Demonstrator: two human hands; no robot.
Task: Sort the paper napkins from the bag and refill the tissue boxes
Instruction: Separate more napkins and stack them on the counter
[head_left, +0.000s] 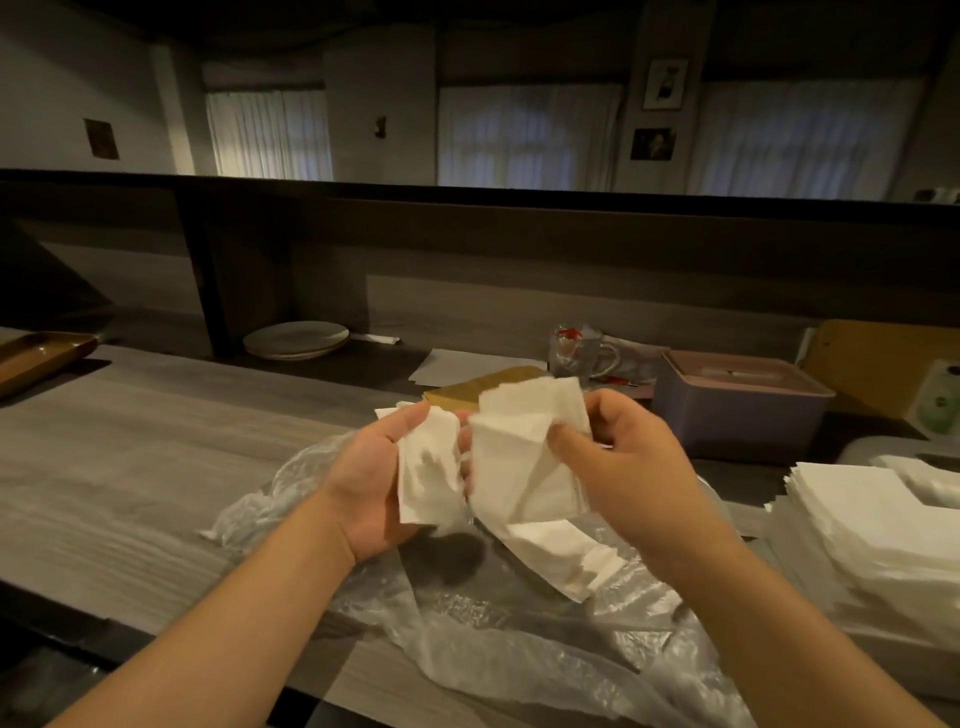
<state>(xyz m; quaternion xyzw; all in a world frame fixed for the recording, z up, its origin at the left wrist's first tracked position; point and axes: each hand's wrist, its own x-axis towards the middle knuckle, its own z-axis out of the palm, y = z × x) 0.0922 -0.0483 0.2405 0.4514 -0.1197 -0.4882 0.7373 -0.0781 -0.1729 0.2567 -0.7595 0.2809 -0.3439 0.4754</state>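
Both hands are raised over a clear plastic bag (509, 629) that lies crumpled on the wooden counter. My left hand (371, 478) holds a small folded white napkin (428, 467) against its palm. My right hand (623, 467) grips a looser bunch of white napkins (524, 478) between thumb and fingers; some of them hang down toward the bag. A tall stack of sorted white napkins (878, 525) sits at the right edge. A pink tissue box (737, 410) with a slotted lid stands behind my right hand.
A gold-coloured flat box (483, 387) lies just beyond my hands. A glass mug (582, 353) and white plates (296, 338) stand at the back under a raised ledge. A wooden tray (41, 353) sits far left, cardboard (893, 364) far right.
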